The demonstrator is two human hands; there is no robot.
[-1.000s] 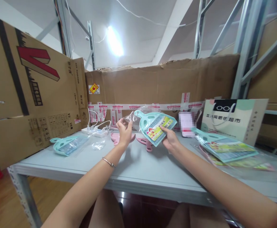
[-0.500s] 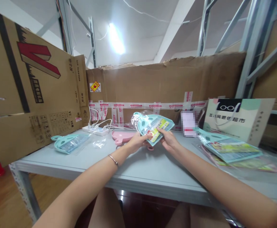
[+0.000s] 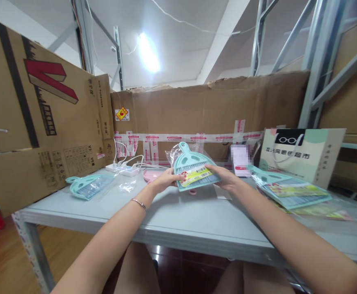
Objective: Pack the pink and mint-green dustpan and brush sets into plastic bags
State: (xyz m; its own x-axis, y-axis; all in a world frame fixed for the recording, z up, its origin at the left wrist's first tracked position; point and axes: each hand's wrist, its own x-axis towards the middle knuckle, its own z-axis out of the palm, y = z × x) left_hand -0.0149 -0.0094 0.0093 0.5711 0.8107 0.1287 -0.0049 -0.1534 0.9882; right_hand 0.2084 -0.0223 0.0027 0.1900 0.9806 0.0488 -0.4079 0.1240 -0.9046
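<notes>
Both my hands hold a light-blue dustpan and brush set (image 3: 193,163) in a clear plastic bag, raised above the table with its handle up. A yellow-green label (image 3: 197,174) crosses its front. My left hand (image 3: 166,179) grips the left edge, thumb on the front. At the right edge, my right hand (image 3: 224,176) is closed on it, fingers partly behind. Behind my left hand a pink dustpan (image 3: 152,175) lies partly hidden on the table. Another light-blue set (image 3: 88,185) rests at the left, and more bagged sets (image 3: 295,190) are stacked at the right.
The grey metal table (image 3: 172,220) has a white power strip (image 3: 126,168) with cables at the back. A printed paper bag (image 3: 301,155) and a phone-like white item (image 3: 240,160) stand at the back right. Large cardboard boxes (image 3: 43,114) border the left and rear.
The bagged dustpan set has turned from slanted to nearly upright, its label now facing me. My right hand has shifted to its right edge. A small white paper shows beneath my right hand.
</notes>
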